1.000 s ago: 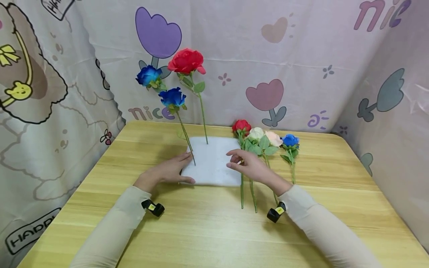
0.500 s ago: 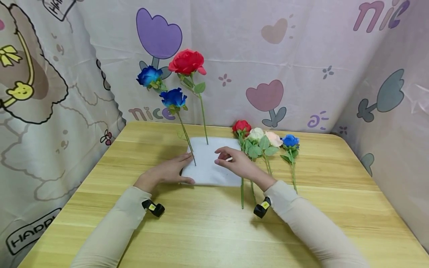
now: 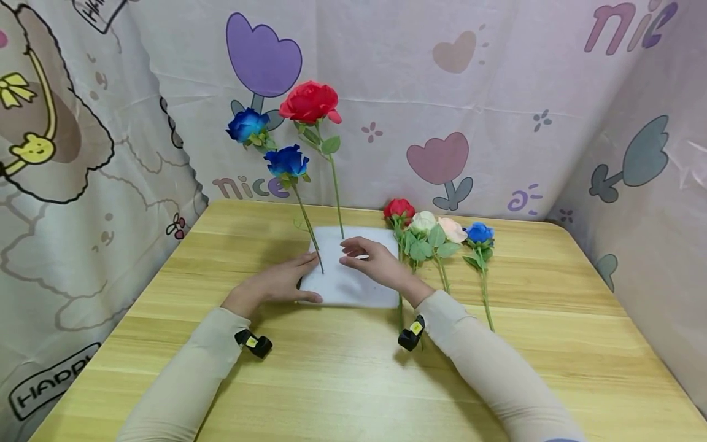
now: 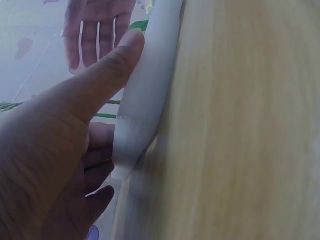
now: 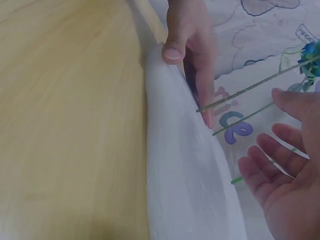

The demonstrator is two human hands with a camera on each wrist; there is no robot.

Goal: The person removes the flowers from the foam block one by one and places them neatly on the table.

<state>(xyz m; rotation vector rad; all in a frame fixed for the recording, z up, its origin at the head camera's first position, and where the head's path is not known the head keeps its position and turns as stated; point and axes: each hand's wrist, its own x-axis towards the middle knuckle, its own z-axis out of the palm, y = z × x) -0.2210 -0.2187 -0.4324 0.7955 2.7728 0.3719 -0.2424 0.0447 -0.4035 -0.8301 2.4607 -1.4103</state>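
Head view: at the frame's centre a white foam pad (image 3: 353, 276) lies on the wooden table (image 3: 353, 380). The left hand (image 3: 276, 283) grips its left edge, thumb on the near side. The right hand (image 3: 375, 265) hovers over the pad, fingers loosely spread, holding nothing. Three flowers (image 3: 293, 129) stand in the pad.

Even, soft, bright light fills the head view, sharp throughout, with slight barrel bending at the edges. Faint shadows lie beneath both sleeves on the wooden table (image 3: 342, 374). The 2 wrist views are washed-out and blurred; the left hand (image 4: 55, 150) looms dark and unfocused.
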